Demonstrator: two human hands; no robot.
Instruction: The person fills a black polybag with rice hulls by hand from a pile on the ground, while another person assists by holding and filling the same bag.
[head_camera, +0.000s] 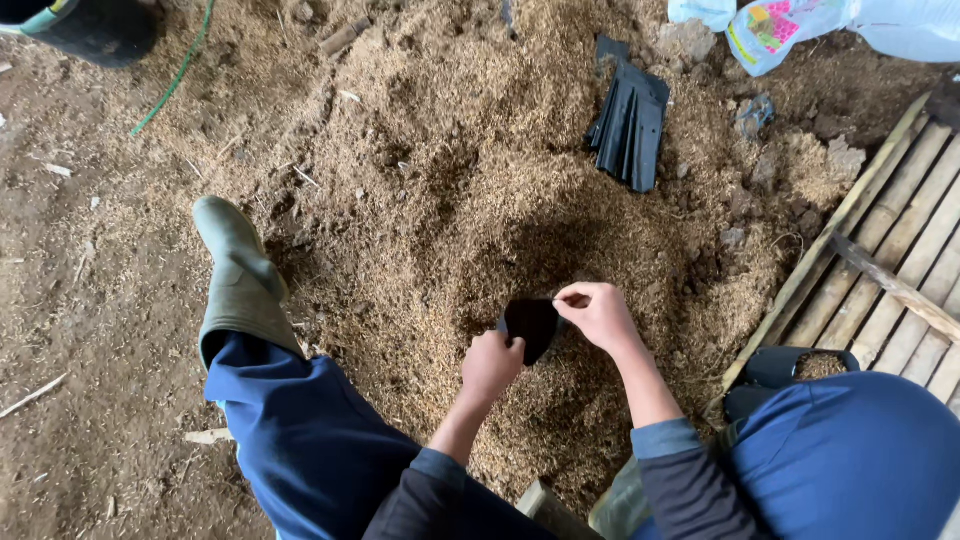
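Observation:
A small black plastic bag (531, 324) is held open between my two hands over a heap of brown husk and soil mix (480, 200). My left hand (491, 365) is closed on the bag's near edge. My right hand (598, 314) pinches the bag's far right rim with thumb and fingers. The bag's mouth looks dark, and I cannot see what is inside. Both forearms wear dark sleeves with blue cuffs.
A stack of flat black bags (630, 125) lies on the heap at the upper right. A filled black bag (808, 366) stands by a bamboo slat platform (900, 270) on the right. My green rubber boot (235, 270) rests left. A green hose (175, 75) and a white sack (790, 25) lie farther off.

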